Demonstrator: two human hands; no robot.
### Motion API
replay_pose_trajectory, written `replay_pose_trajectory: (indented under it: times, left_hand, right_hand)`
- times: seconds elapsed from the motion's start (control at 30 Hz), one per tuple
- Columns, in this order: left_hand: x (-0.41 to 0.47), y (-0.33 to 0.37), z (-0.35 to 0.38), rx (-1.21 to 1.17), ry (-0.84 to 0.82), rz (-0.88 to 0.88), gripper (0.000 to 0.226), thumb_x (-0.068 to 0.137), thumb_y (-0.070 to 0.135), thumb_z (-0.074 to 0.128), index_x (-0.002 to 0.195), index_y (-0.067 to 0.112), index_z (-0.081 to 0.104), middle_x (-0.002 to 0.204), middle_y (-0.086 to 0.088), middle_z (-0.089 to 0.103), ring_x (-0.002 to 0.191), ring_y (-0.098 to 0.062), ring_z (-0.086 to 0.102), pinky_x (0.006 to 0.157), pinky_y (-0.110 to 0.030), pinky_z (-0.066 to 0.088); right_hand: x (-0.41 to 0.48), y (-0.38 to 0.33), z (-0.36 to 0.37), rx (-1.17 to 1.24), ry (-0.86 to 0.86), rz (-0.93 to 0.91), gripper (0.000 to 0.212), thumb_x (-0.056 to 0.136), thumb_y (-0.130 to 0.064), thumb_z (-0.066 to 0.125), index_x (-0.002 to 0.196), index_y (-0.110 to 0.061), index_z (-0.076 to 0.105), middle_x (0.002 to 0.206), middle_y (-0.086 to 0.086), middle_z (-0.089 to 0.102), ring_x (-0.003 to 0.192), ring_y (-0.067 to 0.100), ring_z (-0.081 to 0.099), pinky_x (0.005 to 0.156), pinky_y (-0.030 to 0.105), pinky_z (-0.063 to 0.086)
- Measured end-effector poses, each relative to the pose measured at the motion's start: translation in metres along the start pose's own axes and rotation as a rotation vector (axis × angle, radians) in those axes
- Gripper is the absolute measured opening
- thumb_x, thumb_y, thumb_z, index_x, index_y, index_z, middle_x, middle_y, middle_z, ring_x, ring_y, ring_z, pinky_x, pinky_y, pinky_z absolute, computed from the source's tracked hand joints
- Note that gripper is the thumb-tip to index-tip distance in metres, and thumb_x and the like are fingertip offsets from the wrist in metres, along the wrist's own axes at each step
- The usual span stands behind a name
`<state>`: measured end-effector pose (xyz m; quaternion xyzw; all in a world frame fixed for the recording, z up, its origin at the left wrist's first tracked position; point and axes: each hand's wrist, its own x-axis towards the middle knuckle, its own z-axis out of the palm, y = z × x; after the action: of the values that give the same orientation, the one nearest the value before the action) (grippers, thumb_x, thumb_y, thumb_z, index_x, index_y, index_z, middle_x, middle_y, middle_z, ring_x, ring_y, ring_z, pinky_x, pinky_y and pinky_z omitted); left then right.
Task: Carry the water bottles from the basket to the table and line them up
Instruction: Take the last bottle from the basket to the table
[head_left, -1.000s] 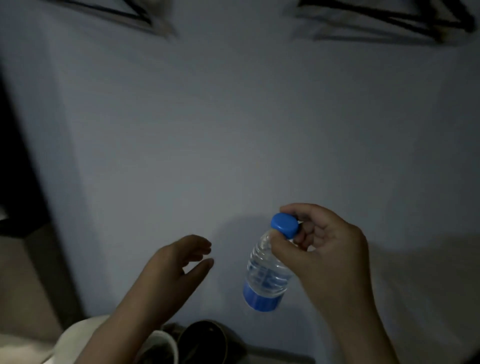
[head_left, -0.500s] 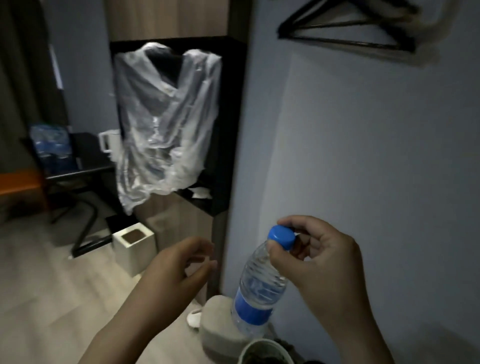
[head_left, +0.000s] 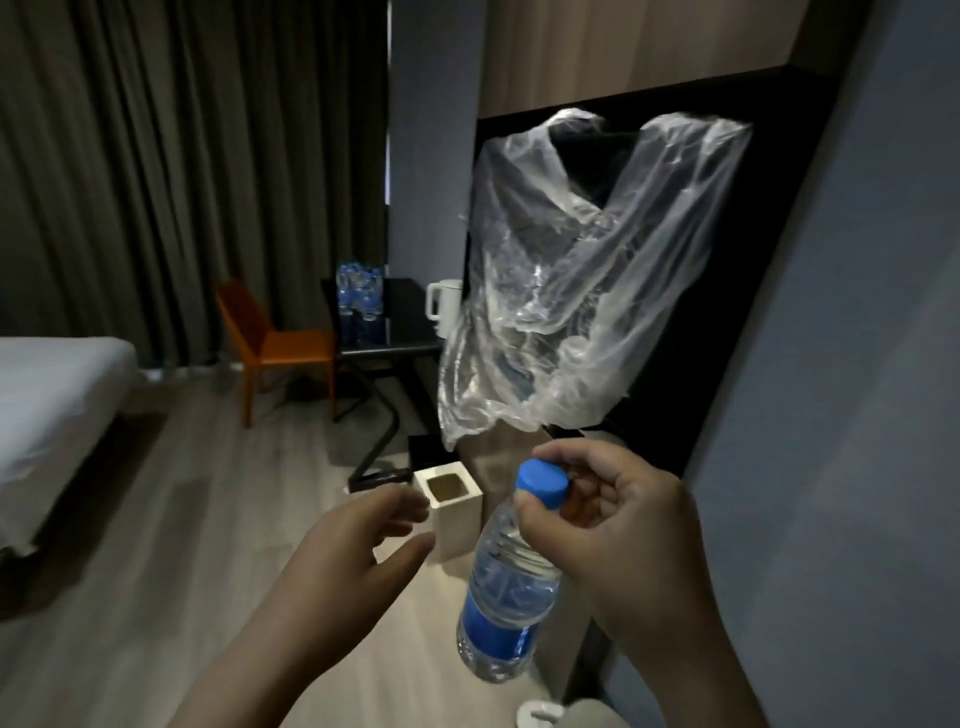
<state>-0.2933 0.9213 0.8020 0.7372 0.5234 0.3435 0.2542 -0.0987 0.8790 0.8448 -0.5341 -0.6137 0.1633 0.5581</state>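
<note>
A clear water bottle (head_left: 506, 587) with a blue cap and blue label hangs in the air in front of me, low and right of centre. My right hand (head_left: 618, 540) pinches it at the cap and neck. My left hand (head_left: 343, 556) floats beside it on the left, fingers apart and holding nothing. Far across the room stands a black table (head_left: 400, 332) with several water bottles (head_left: 359, 301) grouped on it. The basket is out of view.
An orange chair (head_left: 275, 345) stands left of the table and a white kettle (head_left: 444, 306) sits on it. A white square bin (head_left: 451, 506) is on the wooden floor ahead. A bed (head_left: 52, 410) lies at left; a garment in clear plastic (head_left: 571, 312) hangs at right.
My view has swung left from a bare wall to the room, bringing the table, chair and bed into sight. The bottle stays in my right hand; my left hand stays empty.
</note>
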Motion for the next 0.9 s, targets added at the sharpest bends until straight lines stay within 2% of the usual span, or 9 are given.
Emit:
replay_pose_trajectory:
  times: [0.1,0.3,0.43,0.57,0.67,0.9]
  left_hand:
    - [0.031,-0.011,-0.009,0.039,0.067,-0.072,0.025,0.086,0.036,0.063,0.11,0.04,0.055,0.106,0.025,0.061,0.099,0.003,0.06,0.087,-0.014,0.049]
    - [0.077,-0.048,-0.031,0.026,0.161,-0.147,0.021,0.085,0.032,0.065,0.104,0.038,0.059,0.104,0.022,0.064,0.099,0.002,0.062,0.091,-0.02,0.051]
    - [0.109,-0.082,-0.053,0.044,0.201,-0.199,0.025,0.086,0.033,0.064,0.111,0.033,0.06,0.106,0.022,0.063,0.1,0.003,0.061,0.092,-0.017,0.05]
    - [0.144,-0.126,-0.084,0.054,0.227,-0.233,0.027,0.086,0.033,0.064,0.113,0.031,0.06,0.108,0.019,0.064,0.101,0.001,0.061,0.096,-0.024,0.05]
    - [0.173,-0.161,-0.116,0.049,0.25,-0.225,0.026,0.086,0.032,0.064,0.111,0.031,0.061,0.106,0.02,0.064,0.101,0.001,0.061,0.095,-0.025,0.051]
    - [0.239,-0.239,-0.201,0.065,0.246,-0.2,0.025,0.087,0.034,0.063,0.111,0.034,0.06,0.105,0.023,0.062,0.099,0.007,0.059,0.092,-0.017,0.049]
  right_hand:
    - [0.042,0.016,0.024,0.036,-0.068,-0.034,0.032,0.063,-0.018,0.08,0.09,-0.031,0.07,0.079,-0.005,0.07,0.066,0.011,0.065,0.064,0.03,0.057]
    - [0.107,0.041,0.084,0.064,-0.188,-0.048,0.031,0.064,-0.016,0.081,0.089,-0.03,0.071,0.076,-0.008,0.069,0.064,0.006,0.062,0.06,0.015,0.047]
    - [0.14,0.047,0.132,0.054,-0.268,-0.032,0.03,0.065,-0.02,0.08,0.09,-0.033,0.07,0.079,-0.013,0.067,0.07,0.003,0.062,0.06,0.013,0.048]
    - [0.173,0.046,0.189,0.064,-0.322,-0.031,0.028,0.065,-0.021,0.079,0.088,-0.033,0.07,0.082,-0.012,0.068,0.074,0.004,0.064,0.064,0.016,0.053]
    - [0.2,0.043,0.239,0.068,-0.35,-0.039,0.028,0.066,-0.019,0.08,0.088,-0.033,0.069,0.083,-0.011,0.069,0.075,0.004,0.065,0.063,0.014,0.051]
    - [0.259,0.026,0.353,0.068,-0.309,-0.043,0.027,0.065,-0.017,0.08,0.086,-0.031,0.07,0.076,-0.008,0.067,0.062,0.006,0.059,0.057,0.013,0.046]
